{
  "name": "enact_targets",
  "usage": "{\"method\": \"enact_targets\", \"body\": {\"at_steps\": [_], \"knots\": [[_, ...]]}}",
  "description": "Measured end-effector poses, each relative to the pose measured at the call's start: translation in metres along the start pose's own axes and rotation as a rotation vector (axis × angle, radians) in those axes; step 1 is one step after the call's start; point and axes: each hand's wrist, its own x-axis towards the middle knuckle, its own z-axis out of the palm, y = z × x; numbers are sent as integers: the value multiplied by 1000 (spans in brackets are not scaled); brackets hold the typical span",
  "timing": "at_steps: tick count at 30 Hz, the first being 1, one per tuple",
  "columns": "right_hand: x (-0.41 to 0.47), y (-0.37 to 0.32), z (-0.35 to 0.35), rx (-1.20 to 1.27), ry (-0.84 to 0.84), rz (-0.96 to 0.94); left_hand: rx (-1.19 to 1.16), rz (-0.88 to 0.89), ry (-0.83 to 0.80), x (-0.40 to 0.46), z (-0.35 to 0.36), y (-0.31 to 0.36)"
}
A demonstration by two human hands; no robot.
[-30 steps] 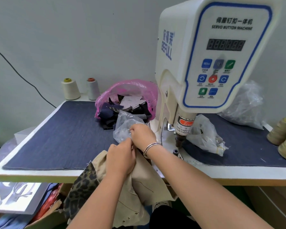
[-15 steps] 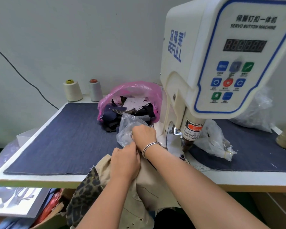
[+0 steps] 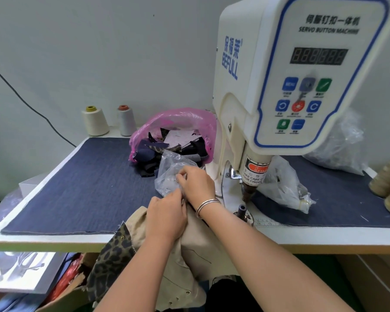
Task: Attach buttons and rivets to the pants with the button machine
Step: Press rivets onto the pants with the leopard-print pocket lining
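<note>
The right hand [image 3: 196, 182] pinches a clear bag [image 3: 170, 174] on the tabletop [image 3: 77, 188]. The left hand [image 3: 167, 217] has its grip closed on the pants [image 3: 203, 244].

Lighting: bright, even and diffuse, source not visible; soft faint shadows only, under the table edge [image 3: 54, 244] below the hands. Glare: mild sheen on the clear plastic bag [image 3: 169, 176] at the fingertips and on the machine's white housing [image 3: 245, 64] above right of them. Image quality: wide-angle bowing toward the edges, slight softness overall.
</note>
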Motion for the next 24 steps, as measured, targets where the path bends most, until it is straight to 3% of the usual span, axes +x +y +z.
{"method": "enact_targets", "body": {"at_steps": [5,10,16,24], "knots": [[-62,-8,-24,562,146,36,2,-31,-36,1,0,0],[-138,19,-63,810,124,42,-12,-7,9,-2,-1,3],[-148,76,-103,728,224,144,-6,-1,23,-1,0,2],[-114,89,-111,350,118,-105,-10,-13,32,-1,1,1]]}}
